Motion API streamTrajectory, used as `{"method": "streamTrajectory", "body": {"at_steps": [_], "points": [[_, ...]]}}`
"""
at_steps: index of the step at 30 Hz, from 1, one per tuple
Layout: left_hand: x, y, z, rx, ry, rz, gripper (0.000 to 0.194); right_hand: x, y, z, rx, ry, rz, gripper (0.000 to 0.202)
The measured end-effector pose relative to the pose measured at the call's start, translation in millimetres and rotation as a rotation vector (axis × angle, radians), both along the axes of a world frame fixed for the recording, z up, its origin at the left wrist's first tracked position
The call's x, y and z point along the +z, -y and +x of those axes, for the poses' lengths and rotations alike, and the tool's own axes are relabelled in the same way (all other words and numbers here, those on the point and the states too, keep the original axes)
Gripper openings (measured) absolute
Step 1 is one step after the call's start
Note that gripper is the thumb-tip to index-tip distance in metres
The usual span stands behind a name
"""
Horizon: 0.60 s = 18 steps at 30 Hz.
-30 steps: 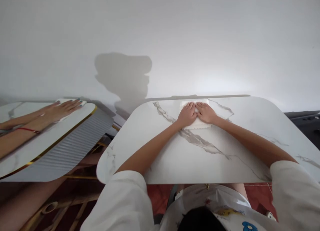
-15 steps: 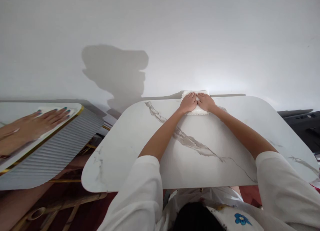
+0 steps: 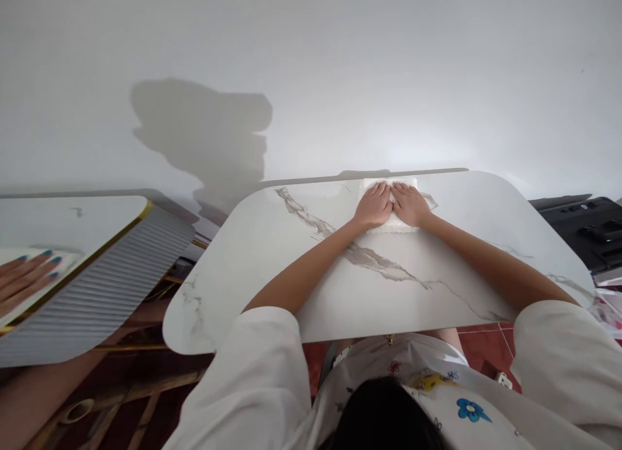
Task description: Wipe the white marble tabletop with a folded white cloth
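Side by Side on White Cloth [image 3: 396,229]

A person's left hand [image 3: 374,205] and right hand [image 3: 409,205] lie palms down, fingers laid flat and loose, on the cloth near the far edge of a marbled table [image 3: 233,268]. At left, a co-worker's hand [image 3: 22,281] rests on another cloth [image 3: 69,262].

One camera sits on the person's head, and it looks forward and down. The top part of the view is all wall [image 3: 350,67]. Lower down is the tabletop [image 3: 272,275], near enough to look big, and it fits in from side to side. The hands [image 3: 374,207] are by its far edge, a bit right of the middle. At the very bottom, the person's own shirt [image 3: 253,378] is up close, with bits of red floor [image 3: 486,349] farther down. The left edge cuts off another person's hand [image 3: 24,281].
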<state>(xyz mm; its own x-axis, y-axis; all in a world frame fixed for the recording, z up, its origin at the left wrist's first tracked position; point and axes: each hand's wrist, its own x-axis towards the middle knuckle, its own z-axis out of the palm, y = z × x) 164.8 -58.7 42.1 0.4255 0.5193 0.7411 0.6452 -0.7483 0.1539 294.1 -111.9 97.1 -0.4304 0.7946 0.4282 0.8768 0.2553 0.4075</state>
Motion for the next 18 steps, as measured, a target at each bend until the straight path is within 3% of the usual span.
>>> {"method": "streamTrajectory", "body": {"at_steps": [18], "points": [[-66.9,155,-48,0.009,0.048,-0.126,0.055,-66.0,145,-43,0.044,-0.014,-0.084,0.058]]}}
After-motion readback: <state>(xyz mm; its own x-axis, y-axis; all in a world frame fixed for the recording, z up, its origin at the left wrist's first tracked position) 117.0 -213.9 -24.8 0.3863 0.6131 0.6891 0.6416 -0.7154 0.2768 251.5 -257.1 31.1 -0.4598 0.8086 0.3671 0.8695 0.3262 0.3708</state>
